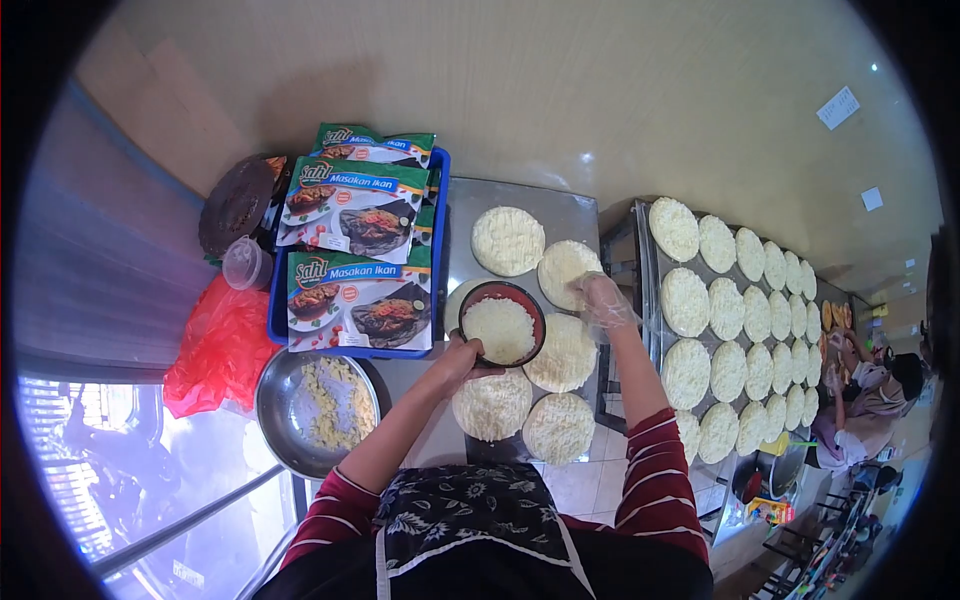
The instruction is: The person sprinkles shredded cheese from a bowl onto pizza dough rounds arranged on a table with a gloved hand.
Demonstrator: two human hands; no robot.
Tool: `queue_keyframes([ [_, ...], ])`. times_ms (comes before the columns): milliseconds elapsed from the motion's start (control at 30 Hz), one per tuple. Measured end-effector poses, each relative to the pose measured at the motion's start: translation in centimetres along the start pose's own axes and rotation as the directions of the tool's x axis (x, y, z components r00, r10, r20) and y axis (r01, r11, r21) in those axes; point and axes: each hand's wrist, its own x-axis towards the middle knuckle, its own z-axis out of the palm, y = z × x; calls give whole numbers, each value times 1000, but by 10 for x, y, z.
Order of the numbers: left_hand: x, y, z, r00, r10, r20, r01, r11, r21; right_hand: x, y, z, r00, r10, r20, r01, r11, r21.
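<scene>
My left hand [458, 362] holds a dark bowl with a reddish inside by its lower left rim. White shredded stuff [499, 330] fills much of the bowl. My right hand [603, 300], in a clear plastic glove, is over the right edge of a round topped with white shreds [567, 268]; its fingertips are partly hidden, and whether they hold anything cannot be made out. More such rounds lie about the bowl on the metal tray [460, 200], one above it [508, 241] and others to the right and below.
At left are a blue crate [441, 170] with printed food packets [352, 212], a metal bowl [265, 425] with yellowish bits, and a red plastic bag [222, 345]. Right of the tray, a rack [650, 275] bears several rows of rounds. Other people [868, 405] are at far right.
</scene>
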Motion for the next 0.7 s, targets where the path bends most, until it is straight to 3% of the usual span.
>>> queue_keyframes([
  [133, 4, -2, 5, 1000, 9, 10, -10, 998, 55, -6, 2, 2, 984, 180, 9, -176, 973, -147],
  [167, 6, -2, 6, 1000, 8, 9, -9, 998, 56, -8, 0, 6, 980, 184, -73, -156, 945, 286],
  [200, 8, -3, 8, 1000, 16, 3, -16, 997, 76, -7, -4, 10, 965, 220, -144, -72, 746, 662],
  [267, 12, -6, 10, 1000, 18, -4, -17, 995, 97, 8, -89, -36, 995, 103, -17, -90, 932, 351],
  [333, 17, -7, 13, 999, -7, 32, 2, 987, 159, 11, -113, -18, 993, -76, 95, 21, 879, 476],
  [400, 12, 0, 22, 997, -27, 66, 17, 988, 156, 12, -148, -8, 903, -429, -30, 426, 882, 204],
  [533, 23, -1, 10, 998, -27, 62, 12, 971, 237, -5, -144, 1, 918, -379, 116, 328, 892, 312],
  [600, 24, -3, 8, 997, -29, 68, 12, 969, 245, -13, -131, 12, 918, -235, 319, 237, 971, 30],
  [633, 23, -3, 13, 998, -19, 64, 4, 976, 215, -16, -129, 16, 919, -232, 319, 235, 971, 29],
  [700, 23, -2, 19, 998, -10, 59, -1, 983, 186, -20, -127, 22, 970, -171, 170, 142, 975, 169],
])
